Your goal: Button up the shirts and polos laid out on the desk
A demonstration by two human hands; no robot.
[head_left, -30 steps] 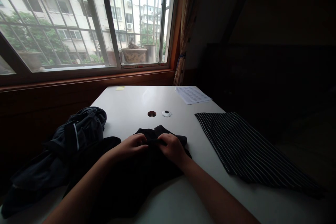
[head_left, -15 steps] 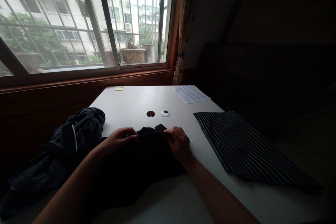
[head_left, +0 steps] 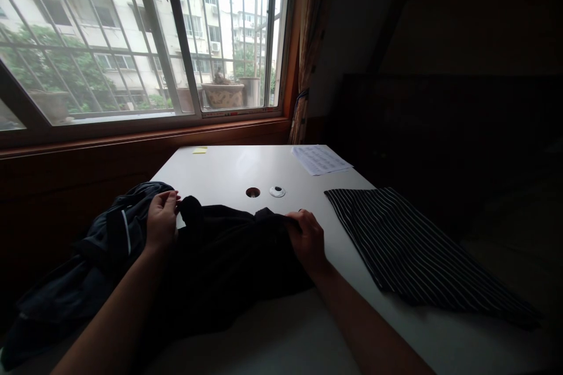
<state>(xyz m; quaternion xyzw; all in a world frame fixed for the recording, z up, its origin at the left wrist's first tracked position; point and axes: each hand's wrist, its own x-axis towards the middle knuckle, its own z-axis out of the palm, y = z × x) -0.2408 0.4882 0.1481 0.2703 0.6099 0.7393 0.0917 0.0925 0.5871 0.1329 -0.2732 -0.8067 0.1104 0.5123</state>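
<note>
Dim room, light from the window [head_left: 229, 35]; black cloth [head_left: 237, 258] lies bunched on the near part of the white worktop [head_left: 220, 173], between dark blue-grey clothing [head_left: 101, 246] on the left and striped cloth [head_left: 409, 246] on the right. Right hand [head_left: 307, 240] pinches the black cloth's far edge near its right end, thumb against bent fingers; left hand [head_left: 160, 222] is beside its upper left part, fingertips and thumb drawn close together; cannot tell whether any fabric is between them.

Risks, as judged: the left hand sits right against the blue-grey clothing, so a careless grasp could catch both fabrics and drag the heap along; dark on dark in poor light makes that mistake easier. The right hand's grip looks to be on the edge only; a hard pull from the left could slip it free or skew the cloth; loose folds in the middle could crease or double under if the edge is tugged unevenly.

Farther off: round hole [head_left: 253, 192] with a white disc [head_left: 277, 191] beside it; printed papers [head_left: 321, 159] near the far right corner; yellow note [head_left: 199, 150] near the far left; all apart from the cloth.
</note>
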